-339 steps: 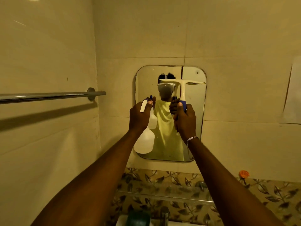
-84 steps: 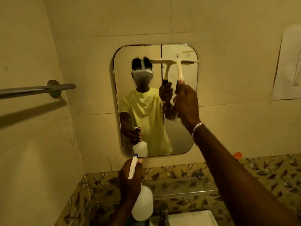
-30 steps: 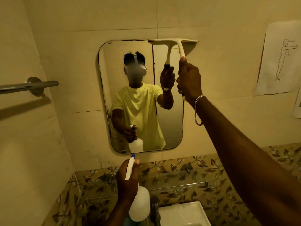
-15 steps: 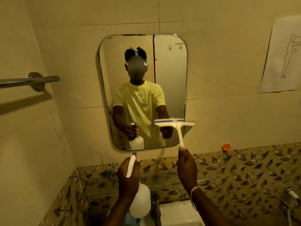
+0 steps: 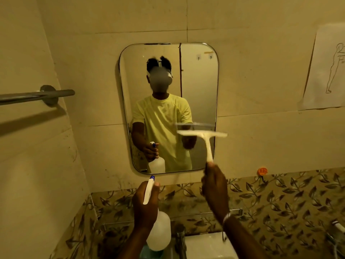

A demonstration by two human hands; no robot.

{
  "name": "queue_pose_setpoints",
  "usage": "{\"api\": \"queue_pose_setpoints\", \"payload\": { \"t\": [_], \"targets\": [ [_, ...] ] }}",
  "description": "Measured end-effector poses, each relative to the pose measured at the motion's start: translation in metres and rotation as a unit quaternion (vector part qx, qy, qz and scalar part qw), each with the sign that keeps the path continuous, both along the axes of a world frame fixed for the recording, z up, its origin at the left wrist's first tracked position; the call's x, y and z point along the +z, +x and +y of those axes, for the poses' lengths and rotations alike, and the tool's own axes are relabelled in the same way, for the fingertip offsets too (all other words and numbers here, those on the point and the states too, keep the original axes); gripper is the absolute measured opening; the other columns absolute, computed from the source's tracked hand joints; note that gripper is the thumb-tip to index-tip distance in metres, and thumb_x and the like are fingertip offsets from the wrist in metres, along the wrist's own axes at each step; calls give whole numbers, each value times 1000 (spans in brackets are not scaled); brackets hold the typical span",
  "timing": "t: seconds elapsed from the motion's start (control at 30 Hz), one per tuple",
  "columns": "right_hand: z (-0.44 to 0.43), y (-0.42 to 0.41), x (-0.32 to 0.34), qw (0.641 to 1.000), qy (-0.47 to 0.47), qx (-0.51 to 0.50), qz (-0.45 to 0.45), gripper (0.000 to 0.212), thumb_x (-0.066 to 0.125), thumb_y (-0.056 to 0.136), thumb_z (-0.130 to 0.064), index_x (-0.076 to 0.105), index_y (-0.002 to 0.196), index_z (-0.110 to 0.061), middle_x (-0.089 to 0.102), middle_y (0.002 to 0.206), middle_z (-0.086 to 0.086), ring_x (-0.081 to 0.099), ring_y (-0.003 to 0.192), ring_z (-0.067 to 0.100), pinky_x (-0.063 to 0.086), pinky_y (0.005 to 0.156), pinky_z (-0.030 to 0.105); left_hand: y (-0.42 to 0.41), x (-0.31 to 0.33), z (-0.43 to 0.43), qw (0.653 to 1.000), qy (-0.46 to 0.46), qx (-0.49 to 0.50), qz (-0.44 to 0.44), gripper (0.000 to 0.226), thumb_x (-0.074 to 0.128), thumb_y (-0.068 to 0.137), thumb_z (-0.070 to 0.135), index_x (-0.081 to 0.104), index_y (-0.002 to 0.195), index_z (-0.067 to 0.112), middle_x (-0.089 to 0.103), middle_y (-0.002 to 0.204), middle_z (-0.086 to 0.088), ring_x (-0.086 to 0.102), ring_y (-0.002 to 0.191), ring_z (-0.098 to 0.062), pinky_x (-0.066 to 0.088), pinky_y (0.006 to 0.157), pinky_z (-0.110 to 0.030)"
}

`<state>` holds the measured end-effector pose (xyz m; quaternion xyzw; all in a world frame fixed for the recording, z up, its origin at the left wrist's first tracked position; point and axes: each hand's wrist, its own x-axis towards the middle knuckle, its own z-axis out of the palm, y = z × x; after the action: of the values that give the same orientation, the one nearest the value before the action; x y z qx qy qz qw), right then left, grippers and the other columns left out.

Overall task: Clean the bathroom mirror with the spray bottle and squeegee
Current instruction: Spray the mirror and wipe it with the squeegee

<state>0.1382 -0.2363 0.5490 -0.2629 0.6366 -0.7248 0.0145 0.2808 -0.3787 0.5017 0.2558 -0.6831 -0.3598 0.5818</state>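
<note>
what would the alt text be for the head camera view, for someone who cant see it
A person faces a rounded wall mirror, the right hand raising a white squeegee before its lower right part and the left hand holding a white spray bottle low. A towel bar is at left, a paper drawing at right.

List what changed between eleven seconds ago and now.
The right hand brought the squeegee from the top of the mirror down to its lower right. The left hand lowered the spray bottle below the mirror. Both grips unchanged; the towel bar stays put.
</note>
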Motion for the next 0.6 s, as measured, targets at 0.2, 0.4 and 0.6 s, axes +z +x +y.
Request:
{"api": "queue_pose_setpoints", "payload": {
  "t": [0.2, 0.4, 0.6],
  "targets": [
    [-49, -19, 195, 988, -63, -13, 143, 35, 37, 108, -50, 57, 84, -35, 59, 70, -9, 58, 59, 8, 47, 58, 34, 0, 1, 5, 1000, 22, -5, 6, 24, 67, 94, 14, 62, 83, 35, 69, 74, 4, 67, 77, -5, 55, 64, -24],
    [-100, -25, 273, 987, -61, 17, 146, 61, 31, 109, -52, 65, 115, -2, 73, 109, 21, 74, 95, 35, 66, 72, 43, 2, -6, 1, 999, 42, -17, 0, 6, 67, 94, 15, 71, 93, 12, 71, 79, -3, 69, 77, -15, 59, 70, -32],
    [-108, -12, 205, 987, -52, 8, 155, 53, 34, 109, -52, 64, 114, -8, 74, 94, 20, 73, 75, 20, 56, 53, 27, 8, -11, -7, 998, 59, 9, 13, 23, 68, 93, 19, 63, 83, 39, 69, 72, 9, 68, 77, 3, 52, 59, -12]
  ]
}}
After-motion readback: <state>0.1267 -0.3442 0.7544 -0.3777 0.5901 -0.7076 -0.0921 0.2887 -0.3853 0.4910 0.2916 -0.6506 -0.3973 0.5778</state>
